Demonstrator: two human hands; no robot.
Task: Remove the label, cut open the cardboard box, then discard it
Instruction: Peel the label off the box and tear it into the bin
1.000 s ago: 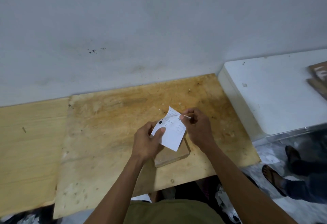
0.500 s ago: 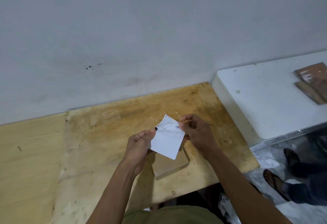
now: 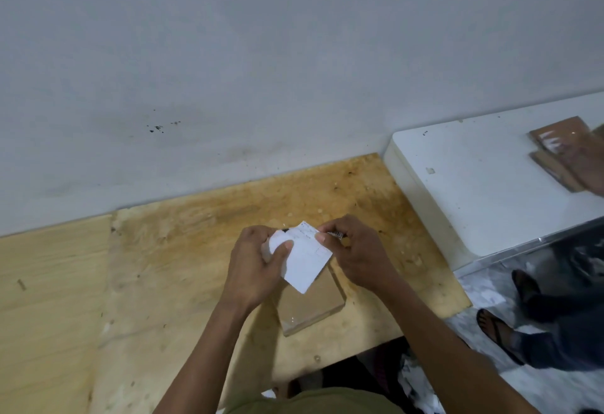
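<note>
A white printed label (image 3: 305, 258) is held in the air between both hands, above a small flat brown cardboard box (image 3: 310, 304) that lies on the plywood tabletop (image 3: 183, 250). My left hand (image 3: 256, 266) grips the label's left edge, thumb across its face. My right hand (image 3: 354, 251) pinches the label's upper right corner, which is folded back. The box's far part is hidden behind the label and hands.
A white table (image 3: 483, 184) stands to the right with flat cardboard pieces (image 3: 565, 152) on it. A grey wall runs along the back. Another person's sandalled feet (image 3: 500, 332) stand on the floor at the lower right. Paler board (image 3: 49, 299) lies to the left.
The label has been lifted clear of the box. My left hand has closed further round its left edge, and my right hand has folded over its top right corner.
</note>
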